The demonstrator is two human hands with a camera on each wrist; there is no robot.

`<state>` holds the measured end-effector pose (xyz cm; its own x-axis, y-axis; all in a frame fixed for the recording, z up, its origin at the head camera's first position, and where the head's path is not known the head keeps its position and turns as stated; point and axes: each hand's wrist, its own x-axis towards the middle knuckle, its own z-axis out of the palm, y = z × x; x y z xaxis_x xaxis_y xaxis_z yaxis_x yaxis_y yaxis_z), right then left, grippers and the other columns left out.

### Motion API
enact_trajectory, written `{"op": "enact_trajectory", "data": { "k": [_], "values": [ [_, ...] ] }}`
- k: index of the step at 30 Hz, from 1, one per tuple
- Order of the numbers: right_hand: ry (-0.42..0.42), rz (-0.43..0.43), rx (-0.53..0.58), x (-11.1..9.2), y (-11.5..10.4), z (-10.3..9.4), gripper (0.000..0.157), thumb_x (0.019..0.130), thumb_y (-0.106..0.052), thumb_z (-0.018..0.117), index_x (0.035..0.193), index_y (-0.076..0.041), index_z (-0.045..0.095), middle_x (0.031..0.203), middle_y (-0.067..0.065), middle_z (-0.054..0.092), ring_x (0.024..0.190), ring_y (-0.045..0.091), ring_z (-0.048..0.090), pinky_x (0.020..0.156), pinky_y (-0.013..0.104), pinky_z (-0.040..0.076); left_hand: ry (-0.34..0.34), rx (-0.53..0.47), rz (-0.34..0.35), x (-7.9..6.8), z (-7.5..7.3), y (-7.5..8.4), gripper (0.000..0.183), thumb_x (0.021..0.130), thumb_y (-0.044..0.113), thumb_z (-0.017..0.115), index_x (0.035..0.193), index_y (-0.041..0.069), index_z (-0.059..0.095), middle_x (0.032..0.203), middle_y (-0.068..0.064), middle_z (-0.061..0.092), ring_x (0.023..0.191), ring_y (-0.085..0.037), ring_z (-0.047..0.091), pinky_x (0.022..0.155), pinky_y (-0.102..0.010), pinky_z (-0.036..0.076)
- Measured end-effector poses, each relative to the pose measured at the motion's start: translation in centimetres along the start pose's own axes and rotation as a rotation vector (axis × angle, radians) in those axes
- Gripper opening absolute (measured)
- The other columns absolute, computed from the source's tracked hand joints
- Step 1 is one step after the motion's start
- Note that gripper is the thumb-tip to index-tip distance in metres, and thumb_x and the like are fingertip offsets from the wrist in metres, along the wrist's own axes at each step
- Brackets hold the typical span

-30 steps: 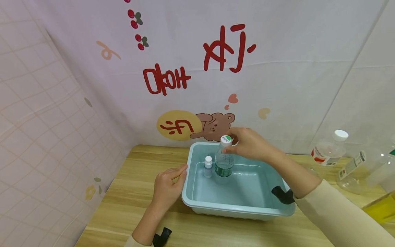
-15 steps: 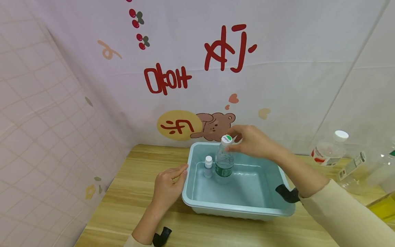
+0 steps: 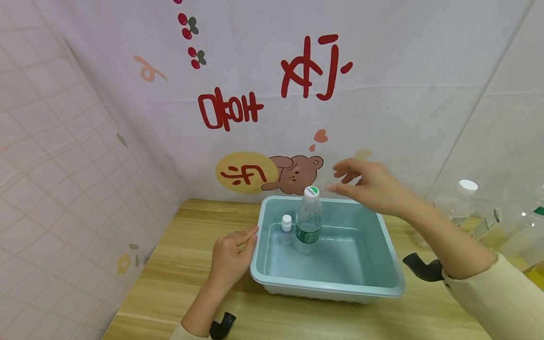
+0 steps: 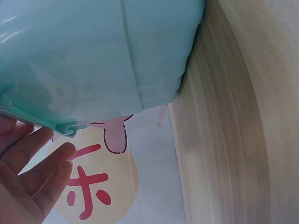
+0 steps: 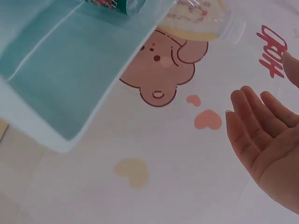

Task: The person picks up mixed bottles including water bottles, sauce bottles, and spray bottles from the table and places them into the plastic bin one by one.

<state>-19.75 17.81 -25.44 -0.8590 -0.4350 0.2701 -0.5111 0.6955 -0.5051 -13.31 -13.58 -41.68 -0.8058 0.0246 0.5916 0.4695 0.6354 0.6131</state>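
A clear plastic bottle (image 3: 309,219) with a green label and white-and-green cap stands upright in a pale blue-green basin (image 3: 327,286). To its left, a small white-capped bottle (image 3: 286,231) also stands inside. My right hand (image 3: 369,184) is in the air to the right of the cap, apart from it, with fingers loosely bent and nothing between them. In the right wrist view its palm and fingers (image 5: 261,121) show free of any object. My left hand (image 3: 233,252) touches the basin's left rim with its fingertips; in the left wrist view its fingers are loosely extended below the rim.
More clear bottles (image 3: 461,200) stand on the wooden table (image 3: 182,278) at the right, partly behind my right forearm. A yellow one (image 3: 536,275) shows at the right edge. A printed white cloth (image 3: 382,113) hangs just behind the basin.
My right hand has let go of the green-label bottle and moved up and to the right. The bottle stays standing in the basin. My left hand has not moved.
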Motion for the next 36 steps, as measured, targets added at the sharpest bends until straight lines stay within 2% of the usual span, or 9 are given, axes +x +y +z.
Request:
{"op": "enact_trajectory", "data": {
  "k": [8, 10, 17, 20, 25, 28, 31, 34, 36],
  "values": [
    [0.109, -0.032, -0.038, -2.4, 0.7, -2.2, 0.037, 0.087, -0.032, 0.068, 0.118, -0.013, 0.062, 0.109, -0.002, 0.065, 0.095, 0.015, 0.061, 0.078, 0.032, 0.049, -0.001, -0.005, -0.001, 0.0, -0.1, 0.0, 0.022, 0.085, 0.014, 0.068, 0.106, 0.011, 0.074, 0.103, -0.003, 0.07, 0.095, -0.012, 0.066, 0.076, -0.033, 0.056],
    [0.129, -0.007, -0.054, -3.0, 1.0, -2.8, 0.038, 0.087, -0.032, 0.068, 0.119, -0.014, 0.061, 0.111, -0.002, 0.064, 0.095, 0.015, 0.06, 0.077, 0.028, 0.048, 0.002, -0.008, 0.001, 0.0, -0.1, 0.0, 0.022, 0.085, 0.013, 0.069, 0.106, 0.011, 0.074, 0.103, -0.003, 0.07, 0.095, -0.012, 0.066, 0.076, -0.033, 0.056],
    [0.186, 0.109, -0.074, -5.1, 2.7, -4.8, 0.039, 0.087, -0.037, 0.067, 0.123, -0.023, 0.059, 0.113, 0.001, 0.063, 0.098, 0.029, 0.06, 0.069, 0.028, 0.047, 0.0, -0.011, 0.01, 0.1, -0.1, -0.1, 0.022, 0.085, 0.013, 0.068, 0.106, 0.01, 0.074, 0.103, -0.004, 0.071, 0.095, -0.012, 0.066, 0.076, -0.033, 0.056],
    [0.228, 0.134, -0.081, -5.8, 3.7, -5.5, 0.041, 0.086, -0.036, 0.068, 0.125, -0.026, 0.058, 0.115, 0.001, 0.062, 0.1, 0.03, 0.058, 0.067, 0.019, 0.042, -0.004, -0.015, 0.007, 0.0, -0.1, 0.0, 0.022, 0.085, 0.013, 0.068, 0.106, 0.01, 0.074, 0.103, -0.005, 0.07, 0.095, -0.013, 0.067, 0.076, -0.033, 0.056],
    [0.291, 0.179, -0.066, -6.9, 5.7, -6.1, 0.046, 0.087, -0.032, 0.068, 0.13, -0.029, 0.055, 0.122, 0.003, 0.059, 0.105, 0.033, 0.054, 0.068, 0.013, 0.037, -0.005, -0.021, 0.004, 0.0, -0.1, 0.0, 0.022, 0.085, 0.013, 0.068, 0.106, 0.009, 0.073, 0.103, -0.006, 0.07, 0.095, -0.013, 0.066, 0.076, -0.033, 0.056],
    [0.312, 0.225, -0.063, -7.6, 6.8, -6.4, 0.05, 0.088, -0.033, 0.067, 0.135, -0.032, 0.051, 0.131, 0.002, 0.055, 0.111, 0.039, 0.049, 0.072, 0.022, 0.04, -0.005, -0.021, 0.002, 0.0, -0.1, 0.0, 0.022, 0.085, 0.013, 0.068, 0.106, 0.01, 0.074, 0.104, -0.005, 0.07, 0.096, -0.012, 0.066, 0.076, -0.033, 0.055],
    [0.316, 0.264, -0.066, -8.1, 7.7, -6.7, 0.056, 0.089, -0.035, 0.065, 0.141, -0.03, 0.044, 0.144, 0.0, 0.044, 0.117, 0.048, 0.043, 0.08, 0.048, 0.042, -0.005, -0.021, -0.002, 0.0, 0.0, 0.0, 0.022, 0.085, 0.014, 0.068, 0.106, 0.01, 0.074, 0.104, -0.005, 0.07, 0.096, -0.012, 0.066, 0.077, -0.033, 0.055],
    [0.305, 0.267, -0.073, -8.7, 8.7, -6.9, 0.063, 0.09, -0.034, 0.063, 0.147, -0.024, 0.036, 0.153, -0.002, 0.028, 0.129, 0.052, 0.029, 0.088, 0.072, 0.027, -0.007, -0.025, -0.003, 0.0, -0.1, 0.0, 0.022, 0.085, 0.014, 0.068, 0.106, 0.01, 0.073, 0.104, -0.005, 0.07, 0.096, -0.012, 0.066, 0.077, -0.033, 0.055],
    [0.305, 0.261, -0.087, -8.9, 9.3, -6.9, 0.068, 0.09, -0.033, 0.063, 0.149, -0.02, 0.031, 0.156, -0.001, 0.019, 0.136, 0.049, 0.019, 0.096, 0.073, 0.017, -0.008, -0.025, -0.003, 0.0, -0.1, 0.0, 0.022, 0.085, 0.014, 0.068, 0.106, 0.01, 0.073, 0.104, -0.005, 0.07, 0.096, -0.012, 0.066, 0.077, -0.033, 0.055]
  ]
}}
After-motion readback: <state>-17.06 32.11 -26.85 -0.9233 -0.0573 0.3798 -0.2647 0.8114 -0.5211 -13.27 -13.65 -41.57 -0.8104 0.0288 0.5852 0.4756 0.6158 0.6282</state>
